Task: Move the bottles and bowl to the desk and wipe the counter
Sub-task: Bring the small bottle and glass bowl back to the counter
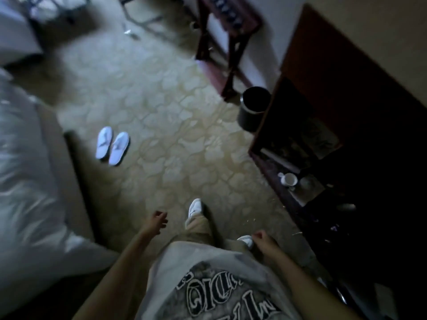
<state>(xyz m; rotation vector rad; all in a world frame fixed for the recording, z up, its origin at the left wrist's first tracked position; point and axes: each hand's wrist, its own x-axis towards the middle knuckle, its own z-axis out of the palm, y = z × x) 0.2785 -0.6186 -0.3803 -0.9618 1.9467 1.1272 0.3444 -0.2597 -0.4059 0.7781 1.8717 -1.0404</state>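
I look down at a patterned carpet in a dim, blurred room. My left hand hangs over the floor with loosely curled fingers and holds nothing. My right hand hangs near my right shoe, fingers loosely curled, also empty. A dark wooden counter runs along the right, about an arm's length from my right hand. On it stand a white cup and some dark items too dim to identify. No bottles or bowl can be made out.
A black waste bin stands on the floor by the counter's far end. A wooden luggage rack is behind it. White slippers lie on the carpet at left, beside a bed with white bedding.
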